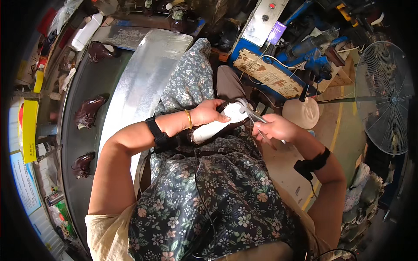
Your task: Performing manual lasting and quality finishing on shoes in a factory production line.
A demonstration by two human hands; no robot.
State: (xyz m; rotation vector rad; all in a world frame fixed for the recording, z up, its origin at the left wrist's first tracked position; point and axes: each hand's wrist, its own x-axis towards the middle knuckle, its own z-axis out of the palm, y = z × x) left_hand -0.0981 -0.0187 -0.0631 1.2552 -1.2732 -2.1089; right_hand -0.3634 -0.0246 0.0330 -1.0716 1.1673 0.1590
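My left hand (pixel 210 112) grips a shoe on a white last (pixel 217 124), sole side up, over my lap on a floral apron (pixel 209 182). My right hand (pixel 274 128) holds metal pliers (pixel 250 112) whose jaws touch the toe end of the shoe by my left fingers. The shoe's dark upper shows only along its lower edge. Both wrists wear black bands, and the left one also has a gold bangle.
A dark conveyor (pixel 82 108) runs along my left carrying three dark brown shoes (pixel 89 111), beside a shiny metal sheet (pixel 139 87). A blue machine with cables (pixel 283 56) stands ahead, a round white stool (pixel 302 112) near it, and a standing fan (pixel 385 98) at the right.
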